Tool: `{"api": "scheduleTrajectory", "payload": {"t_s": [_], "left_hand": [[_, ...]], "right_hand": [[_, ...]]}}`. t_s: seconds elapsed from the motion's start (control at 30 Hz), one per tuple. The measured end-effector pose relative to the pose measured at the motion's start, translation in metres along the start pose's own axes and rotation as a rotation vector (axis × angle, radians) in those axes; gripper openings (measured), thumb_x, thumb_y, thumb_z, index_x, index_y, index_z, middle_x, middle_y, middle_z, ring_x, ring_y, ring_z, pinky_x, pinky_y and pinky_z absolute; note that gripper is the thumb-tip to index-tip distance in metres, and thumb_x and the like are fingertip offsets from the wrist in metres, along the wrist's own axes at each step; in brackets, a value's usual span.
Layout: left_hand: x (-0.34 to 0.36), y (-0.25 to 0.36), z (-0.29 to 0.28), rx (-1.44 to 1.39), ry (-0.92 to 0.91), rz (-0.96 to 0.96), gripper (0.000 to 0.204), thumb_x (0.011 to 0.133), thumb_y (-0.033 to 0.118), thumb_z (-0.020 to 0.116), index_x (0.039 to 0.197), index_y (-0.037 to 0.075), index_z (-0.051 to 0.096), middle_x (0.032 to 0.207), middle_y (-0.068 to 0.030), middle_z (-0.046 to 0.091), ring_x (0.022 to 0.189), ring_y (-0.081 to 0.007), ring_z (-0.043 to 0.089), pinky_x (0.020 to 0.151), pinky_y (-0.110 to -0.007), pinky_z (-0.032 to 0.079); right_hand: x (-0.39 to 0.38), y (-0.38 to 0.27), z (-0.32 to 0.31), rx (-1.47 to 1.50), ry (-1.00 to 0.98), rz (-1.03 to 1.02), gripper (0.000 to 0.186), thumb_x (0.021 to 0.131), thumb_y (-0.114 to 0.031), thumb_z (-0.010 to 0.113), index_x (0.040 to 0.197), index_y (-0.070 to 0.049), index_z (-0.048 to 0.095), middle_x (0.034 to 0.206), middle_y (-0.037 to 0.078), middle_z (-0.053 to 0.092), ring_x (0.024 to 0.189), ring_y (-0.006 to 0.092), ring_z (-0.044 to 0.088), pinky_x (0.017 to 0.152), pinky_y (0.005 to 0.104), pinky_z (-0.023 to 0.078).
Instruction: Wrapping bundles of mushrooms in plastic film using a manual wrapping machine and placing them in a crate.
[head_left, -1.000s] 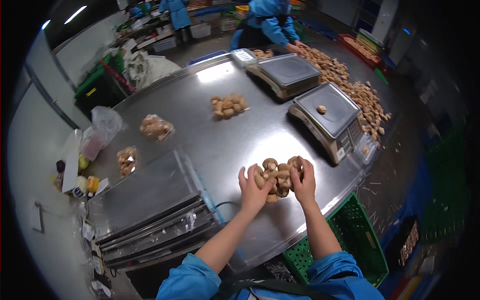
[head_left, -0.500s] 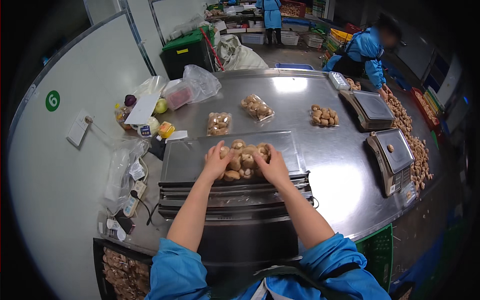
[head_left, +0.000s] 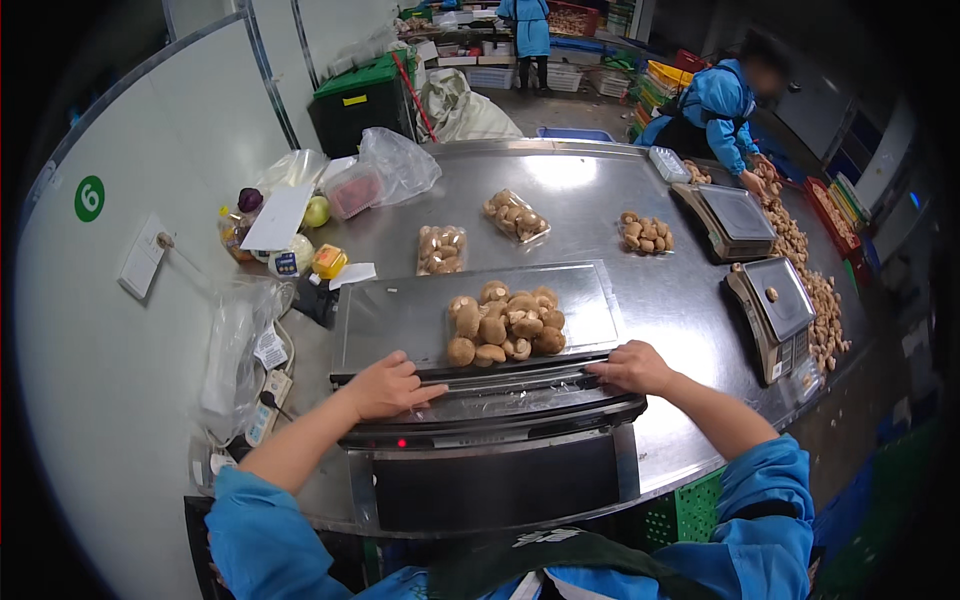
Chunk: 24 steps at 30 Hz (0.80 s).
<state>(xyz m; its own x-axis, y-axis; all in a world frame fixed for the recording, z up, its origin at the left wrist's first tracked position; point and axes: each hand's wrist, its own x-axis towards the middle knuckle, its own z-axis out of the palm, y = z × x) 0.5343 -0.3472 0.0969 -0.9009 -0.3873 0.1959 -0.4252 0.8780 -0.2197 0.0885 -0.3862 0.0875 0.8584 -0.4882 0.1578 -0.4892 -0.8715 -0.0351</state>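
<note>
A group of loose brown mushrooms (head_left: pixel 508 326) sits on the steel top plate (head_left: pixel 385 320) of a film wrapping machine (head_left: pixel 520 435), which shows a lit red light. Below the mushrooms, clear film (head_left: pixel 505 393) stretches along the machine's rollers. At the left end of that strip my left hand (head_left: pixel 393 388) has its fingers curled at the film edge. My right hand (head_left: pixel 630 368) is likewise curled at the right end; what either grips is too small to make out. Neither hand touches the mushrooms. Three packs of mushrooms (head_left: pixel 440 250) stand beyond the plate.
Two scales (head_left: pixel 775 300) stand right, beside heaped mushrooms (head_left: pixel 825 320). A co-worker in blue (head_left: pixel 715 105) reaches into the heap; another person (head_left: pixel 530 40) stands far back. Bags, produce and paper (head_left: pixel 275 215) crowd the left by a wall (head_left: pixel 130 380). A green crate (head_left: pixel 690 515) is below right.
The mushrooms travelled from the steel table onto the machine's plate, carried between my hands. My hands have since let go and drawn back to the rollers. A red light now shows.
</note>
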Motion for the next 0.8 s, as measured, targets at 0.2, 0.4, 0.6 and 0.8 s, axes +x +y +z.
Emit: {"api": "scheduleTrajectory", "payload": {"t_s": [0.2,0.4,0.6,0.8], "left_hand": [[-0.001,0.052,-0.027,-0.737,0.516,-0.725,0.015,0.085,0.025,0.06,0.09,0.011,0.062,0.05,-0.0001,0.047,0.049,-0.0141,0.047,0.057,-0.029,0.039],[0.129,-0.07,-0.049,-1.424,1.566,-1.086,0.019,0.094,0.02,0.045,0.091,0.002,0.053,0.083,-0.0102,0.061,0.077,-0.0186,0.061,0.069,-0.033,0.048],[0.106,-0.087,0.104,-0.5,0.325,-0.89,0.019,0.089,0.016,0.043,0.099,0.007,0.056,0.111,-0.0105,0.058,0.105,-0.0272,0.052,0.093,-0.04,0.034],[0.055,-0.039,0.06,-0.836,0.195,-0.779,0.023,0.09,0.022,0.043,0.099,0.006,0.056,0.112,-0.0107,0.055,0.107,-0.0261,0.045,0.095,-0.038,0.028]], "right_hand": [[-0.016,-0.05,-0.026,1.039,0.391,0.659,0.017,0.089,-0.02,0.053,0.085,-0.004,0.054,0.061,0.006,0.051,0.05,0.0162,0.051,0.048,0.0286,0.041],[0.136,0.032,-0.07,1.516,1.204,0.546,0.014,0.094,-0.014,0.042,0.091,-0.003,0.05,0.088,0.014,0.064,0.083,0.0241,0.063,0.083,0.0364,0.048],[0.138,0.086,0.071,0.001,0.495,0.182,0.025,0.093,-0.026,0.044,0.099,-0.005,0.057,0.094,0.018,0.061,0.092,0.0348,0.057,0.082,0.0387,0.044],[0.086,0.023,0.046,1.006,0.299,0.609,0.035,0.095,-0.029,0.038,0.096,-0.001,0.057,0.089,0.017,0.061,0.084,0.0295,0.057,0.077,0.034,0.044]]}}
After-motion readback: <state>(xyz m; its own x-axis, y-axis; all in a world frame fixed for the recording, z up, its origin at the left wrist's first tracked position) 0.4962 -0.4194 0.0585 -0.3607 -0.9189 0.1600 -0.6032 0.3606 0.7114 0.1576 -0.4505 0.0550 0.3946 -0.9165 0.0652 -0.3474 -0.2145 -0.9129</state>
